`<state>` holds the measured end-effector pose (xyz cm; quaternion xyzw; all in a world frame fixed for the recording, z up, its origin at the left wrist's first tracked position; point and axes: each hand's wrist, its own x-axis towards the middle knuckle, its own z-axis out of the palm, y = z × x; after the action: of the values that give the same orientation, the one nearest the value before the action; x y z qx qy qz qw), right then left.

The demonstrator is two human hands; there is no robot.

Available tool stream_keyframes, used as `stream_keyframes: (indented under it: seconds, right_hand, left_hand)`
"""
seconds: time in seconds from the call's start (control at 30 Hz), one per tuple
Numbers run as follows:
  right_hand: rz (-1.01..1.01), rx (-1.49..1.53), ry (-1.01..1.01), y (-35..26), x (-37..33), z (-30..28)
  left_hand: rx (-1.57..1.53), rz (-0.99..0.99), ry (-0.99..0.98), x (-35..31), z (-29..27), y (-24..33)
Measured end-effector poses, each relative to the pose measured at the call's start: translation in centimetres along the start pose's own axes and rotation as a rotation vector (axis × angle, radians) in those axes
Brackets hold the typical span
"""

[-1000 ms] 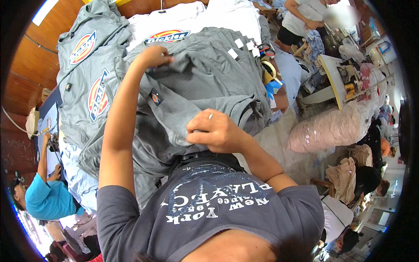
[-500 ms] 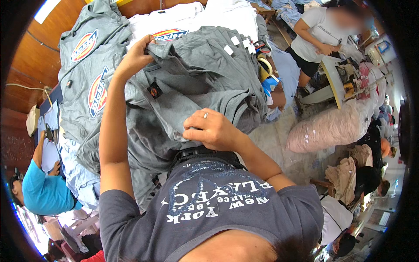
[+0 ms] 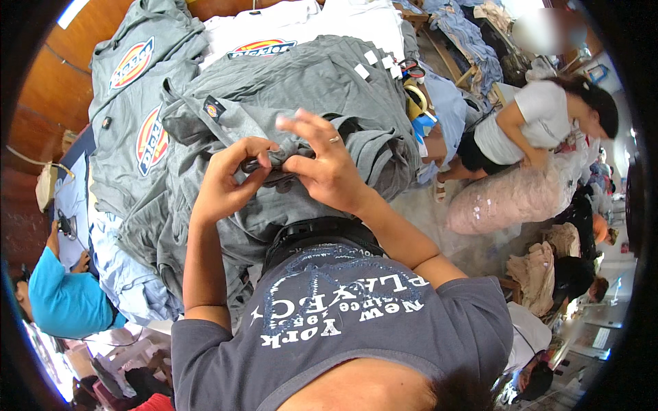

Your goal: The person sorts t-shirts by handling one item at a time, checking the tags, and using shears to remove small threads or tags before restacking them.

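Observation:
A grey T-shirt (image 3: pixel 240 123) lies bunched over the pile before me, its dark label (image 3: pixel 213 108) showing at the upper left. My left hand (image 3: pixel 236 179) pinches a gathered bit of it between thumb and fingers. Close beside, my right hand (image 3: pixel 325 164) grips the same gathered fabric with thumb and lower fingers, its upper fingers lifted and slightly blurred. Between the hands is a small dark thing, too hidden to name. Beneath is a thick stack of grey shirts (image 3: pixel 329 65) with white tags at its far right corner.
Grey printed shirts (image 3: pixel 130 103) cover the left side, and white shirts (image 3: pixel 308 24) the back. Red-handled scissors (image 3: pixel 411 68) and a tape roll (image 3: pixel 415 101) lie right of the stack. A person in white (image 3: pixel 534 120) bends over a wrapped pink bundle (image 3: pixel 504 198); another in blue (image 3: pixel 65 291) works at left.
My left hand has come down and inward from the shirt's far edge to meet my right, which moved up. The label has shifted up and left. The person in white moved nearer the bundle.

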<state>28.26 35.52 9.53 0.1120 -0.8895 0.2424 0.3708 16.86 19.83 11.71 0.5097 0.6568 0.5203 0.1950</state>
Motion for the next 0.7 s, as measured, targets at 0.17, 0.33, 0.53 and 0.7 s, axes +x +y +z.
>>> stream_keyframes:
  seconds: [0.17,0.33,0.53,0.7]
  right_hand:
    - [-0.055,0.029,0.012,0.0,-0.1,-1.6]
    - [-0.107,0.128,0.019,0.1,-0.6,-2.9]
    - [0.186,0.035,0.104,-0.1,-1.6,-3.9]
    - [0.352,-0.041,0.302,1.5,-0.7,-4.1]
  left_hand:
    - [0.55,0.24,-0.032,-0.3,-3.0,-0.6]
    - [1.113,0.207,0.034,-0.5,-6.4,-4.8]
    - [0.936,0.205,0.332,-0.1,-9.9,-8.1]
    - [0.883,0.395,0.474,-2.1,-10.3,-9.1]
